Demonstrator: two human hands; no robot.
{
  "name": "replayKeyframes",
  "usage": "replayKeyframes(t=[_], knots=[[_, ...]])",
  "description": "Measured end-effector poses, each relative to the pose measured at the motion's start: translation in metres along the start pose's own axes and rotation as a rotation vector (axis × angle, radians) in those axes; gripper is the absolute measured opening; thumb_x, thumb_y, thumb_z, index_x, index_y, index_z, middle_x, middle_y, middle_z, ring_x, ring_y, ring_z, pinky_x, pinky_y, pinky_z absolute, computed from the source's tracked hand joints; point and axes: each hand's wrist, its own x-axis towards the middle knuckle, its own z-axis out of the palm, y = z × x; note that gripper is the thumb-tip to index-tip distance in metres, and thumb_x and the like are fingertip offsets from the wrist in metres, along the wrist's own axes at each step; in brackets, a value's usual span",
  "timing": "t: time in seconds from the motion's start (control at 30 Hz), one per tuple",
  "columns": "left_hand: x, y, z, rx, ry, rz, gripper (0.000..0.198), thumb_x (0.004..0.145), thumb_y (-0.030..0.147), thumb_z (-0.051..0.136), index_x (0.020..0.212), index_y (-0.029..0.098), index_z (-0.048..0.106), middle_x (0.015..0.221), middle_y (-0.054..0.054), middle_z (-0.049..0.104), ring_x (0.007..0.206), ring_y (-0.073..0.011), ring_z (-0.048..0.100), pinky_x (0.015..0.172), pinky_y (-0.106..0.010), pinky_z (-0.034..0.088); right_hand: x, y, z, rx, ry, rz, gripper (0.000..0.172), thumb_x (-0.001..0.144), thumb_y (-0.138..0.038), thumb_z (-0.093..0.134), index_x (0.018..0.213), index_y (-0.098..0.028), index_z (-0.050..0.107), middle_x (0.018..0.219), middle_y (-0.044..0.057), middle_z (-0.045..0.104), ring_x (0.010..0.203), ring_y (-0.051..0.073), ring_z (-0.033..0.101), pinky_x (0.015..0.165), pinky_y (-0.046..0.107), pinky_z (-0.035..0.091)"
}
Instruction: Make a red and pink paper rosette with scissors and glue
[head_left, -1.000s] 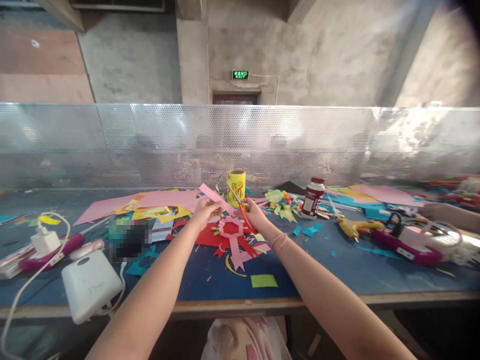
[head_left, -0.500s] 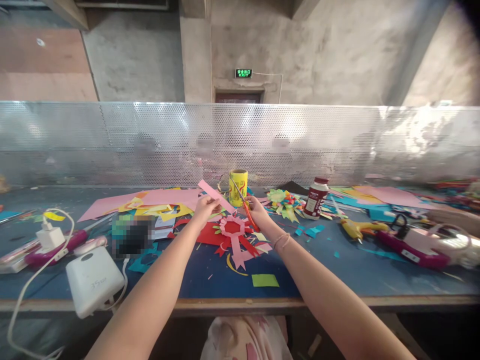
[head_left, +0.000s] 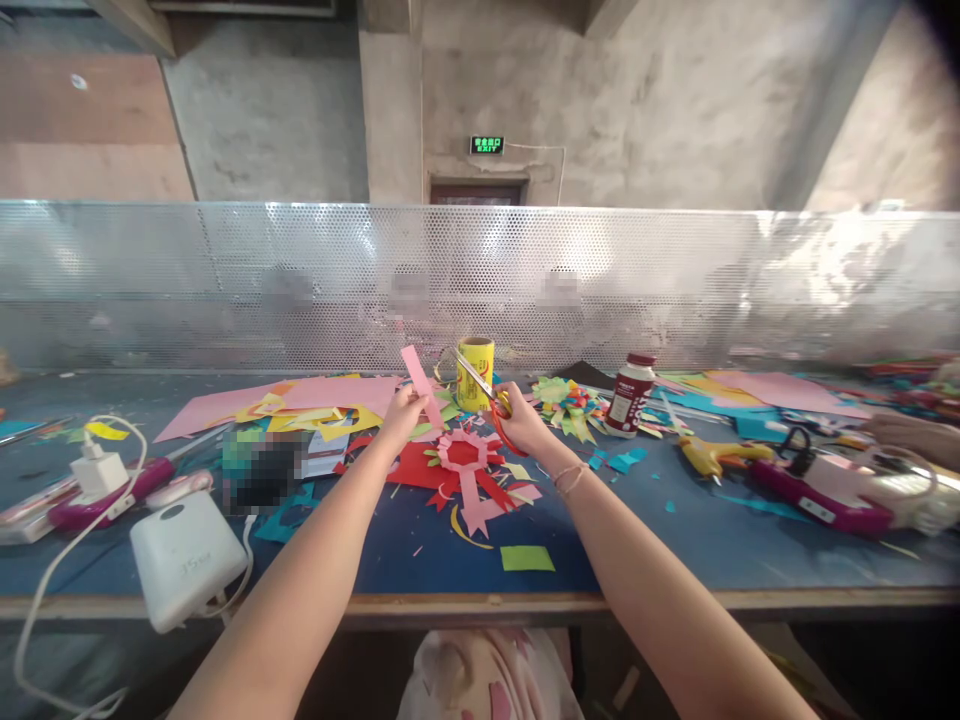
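A pink paper strip [head_left: 421, 380] stands up from my left hand [head_left: 406, 410], which pinches it between thumb and fingers. My right hand [head_left: 519, 415] is closed round the orange handles of a pair of scissors [head_left: 475, 374]; the blades point up and left, apart from the strip. Below both hands lies a pink and red paper rosette [head_left: 472, 478] with ribbon-like tails, resting on red paper [head_left: 411, 468]. A yellow roll of tape [head_left: 477, 362] stands upright just behind the scissors.
A green paper rectangle [head_left: 527, 558] lies near the table's front edge. To the right are a brown-labelled bottle [head_left: 631, 396], a yellow glue gun [head_left: 721, 457] and a purple power strip [head_left: 817, 500]. A white charger box [head_left: 187, 560] with a cable sits at left. Perforated metal panels [head_left: 330, 290] stand behind.
The pink strip has swung from a slant to nearly upright as my left hand shifted slightly left. The scissors have tilted lower and moved a little away from the strip.
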Motion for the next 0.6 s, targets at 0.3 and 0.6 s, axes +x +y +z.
replayKeyframes(t=[0.3, 0.6], knots=[[-0.004, 0.004, 0.000, 0.195, 0.000, 0.140, 0.009, 0.072, 0.014, 0.058, 0.064, 0.016, 0.061, 0.062, -0.001, 0.060, 0.064, -0.0134, 0.055, 0.064, -0.022, 0.042, -0.003, -0.007, -0.004, -0.323, -0.055, 0.071, 0.044, 0.073, -0.052, 0.054, 0.103, -0.021, 0.045, 0.070, -0.001, 0.058, 0.061, 0.014, 0.052, 0.055, 0.023, 0.034], [0.000, -0.005, -0.004, 0.205, -0.032, 0.108, 0.025, 0.063, 0.036, 0.064, 0.076, 0.015, 0.064, 0.082, -0.006, 0.067, 0.076, -0.0175, 0.060, 0.068, -0.028, 0.045, -0.003, 0.018, -0.029, -0.759, -0.054, 0.374, 0.045, 0.079, -0.041, 0.051, 0.109, -0.008, 0.053, 0.104, 0.021, 0.060, 0.102, 0.029, 0.056, 0.079, 0.031, 0.040]])
